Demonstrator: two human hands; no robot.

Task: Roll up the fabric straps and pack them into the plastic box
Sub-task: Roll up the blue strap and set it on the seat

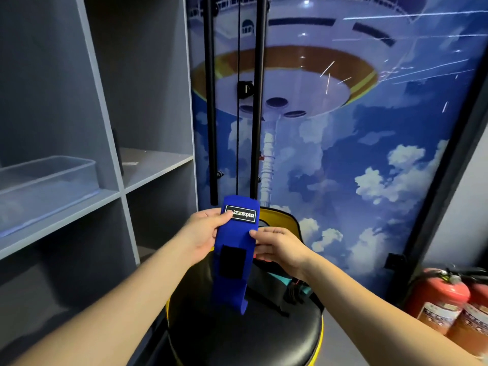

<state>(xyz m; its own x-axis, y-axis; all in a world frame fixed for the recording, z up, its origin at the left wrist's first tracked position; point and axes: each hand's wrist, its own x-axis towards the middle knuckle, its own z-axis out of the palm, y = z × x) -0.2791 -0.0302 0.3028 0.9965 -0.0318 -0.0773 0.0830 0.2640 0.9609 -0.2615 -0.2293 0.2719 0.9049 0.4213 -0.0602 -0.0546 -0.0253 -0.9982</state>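
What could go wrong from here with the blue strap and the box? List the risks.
1. The blue strap is held only near its labelled top by the left hand and right hand; its loose tail may twist, so the roll could come out uneven.
2. The plastic box sits on the shelf to the left, so a loose roll might unwind on the way over.

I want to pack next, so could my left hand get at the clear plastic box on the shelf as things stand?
Probably yes, once freed. The plastic box sits open-topped on the shelf to the left, nothing blocking it. But the left hand is pinching the blue strap, which isn't rolled yet.
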